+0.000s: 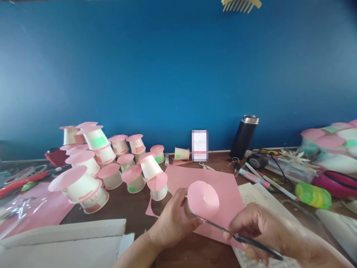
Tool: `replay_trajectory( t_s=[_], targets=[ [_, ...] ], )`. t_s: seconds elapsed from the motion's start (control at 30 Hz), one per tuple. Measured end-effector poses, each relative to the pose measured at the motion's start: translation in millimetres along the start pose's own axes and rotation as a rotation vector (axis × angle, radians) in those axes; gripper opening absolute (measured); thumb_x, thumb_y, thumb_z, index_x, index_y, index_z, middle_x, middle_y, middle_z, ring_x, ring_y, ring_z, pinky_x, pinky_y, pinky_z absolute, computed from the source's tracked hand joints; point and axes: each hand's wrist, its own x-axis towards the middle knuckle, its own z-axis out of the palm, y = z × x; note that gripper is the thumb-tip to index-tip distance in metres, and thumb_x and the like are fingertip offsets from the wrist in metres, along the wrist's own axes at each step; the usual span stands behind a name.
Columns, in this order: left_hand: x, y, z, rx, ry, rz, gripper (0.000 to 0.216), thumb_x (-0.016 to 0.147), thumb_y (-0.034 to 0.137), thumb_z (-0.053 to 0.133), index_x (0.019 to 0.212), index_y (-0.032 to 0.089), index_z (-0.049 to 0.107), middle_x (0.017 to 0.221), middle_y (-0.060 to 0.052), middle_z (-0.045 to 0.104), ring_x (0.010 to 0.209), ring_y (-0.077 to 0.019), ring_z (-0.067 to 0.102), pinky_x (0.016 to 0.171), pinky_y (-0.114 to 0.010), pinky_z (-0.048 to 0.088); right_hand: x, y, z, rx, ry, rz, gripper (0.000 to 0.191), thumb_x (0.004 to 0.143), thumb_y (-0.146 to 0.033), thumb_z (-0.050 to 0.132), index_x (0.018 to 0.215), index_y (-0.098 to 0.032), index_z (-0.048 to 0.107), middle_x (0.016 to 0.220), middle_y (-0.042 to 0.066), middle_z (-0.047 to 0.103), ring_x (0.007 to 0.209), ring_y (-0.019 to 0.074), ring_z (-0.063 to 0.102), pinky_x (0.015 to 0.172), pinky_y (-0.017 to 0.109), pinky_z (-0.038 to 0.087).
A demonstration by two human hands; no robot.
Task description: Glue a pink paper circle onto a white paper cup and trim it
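In the middle of the head view my left hand (174,219) is closed around a paper cup, mostly hidden by its round pink paper top (203,200), which tilts toward me and rises to a low point. My right hand (259,230) grips a slim black-handled tool (256,245). Its thin dark metal end reaches left to the lower edge of the pink top. Seen edge-on, its exact kind is unclear. Under both hands lies a pink paper sheet (225,182). Left of my left hand, several white cups with pink tops stand stacked, the nearest being a tilted cup (150,167).
A black bottle (242,137) leans by the blue wall. One cup (182,153) lies sideways near a blurred white card (200,145). Pens, a green-yellow bottle (313,195) and a magenta case (334,184) crowd the right. Cardboard (64,245) fills the front left.
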Motion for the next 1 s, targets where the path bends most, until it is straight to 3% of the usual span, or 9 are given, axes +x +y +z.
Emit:
replay_trajectory(
  t_s=[0.37,0.63,1.0],
  targets=[
    [1,3,0,0.063,0.029,-0.03,0.049,0.07,0.02,0.075,0.115,0.02,0.056,0.113,-0.007,0.061,0.101,-0.0248,0.058,0.087,-0.038,0.047,-1,5,-3,-0.001,0.007,0.01,0.034,0.069,-0.02,0.068,0.1,-0.016,0.079,0.061,-0.001,0.069,0.046,0.0049,0.054,0.04,0.006,0.038],
    [1,4,0,0.047,0.025,-0.042,0.049,0.071,0.022,0.075,0.116,0.02,0.055,0.115,-0.008,0.06,0.102,-0.0248,0.058,0.087,-0.038,0.047,2,2,-1,0.039,-0.001,-0.015,0.033,0.065,-0.019,0.069,0.096,-0.017,0.08,0.057,-0.002,0.067,0.044,0.0055,0.053,0.041,0.009,0.042],
    [1,0,2,0.064,0.052,-0.056,0.048,0.071,0.022,0.074,0.115,0.019,0.054,0.11,-0.008,0.06,0.099,-0.0247,0.058,0.086,-0.038,0.047,1,11,-6,0.029,0.008,-0.017,0.036,0.068,-0.018,0.065,0.101,-0.016,0.079,0.057,-0.002,0.065,0.047,0.0057,0.053,0.043,0.009,0.038]
  ],
)
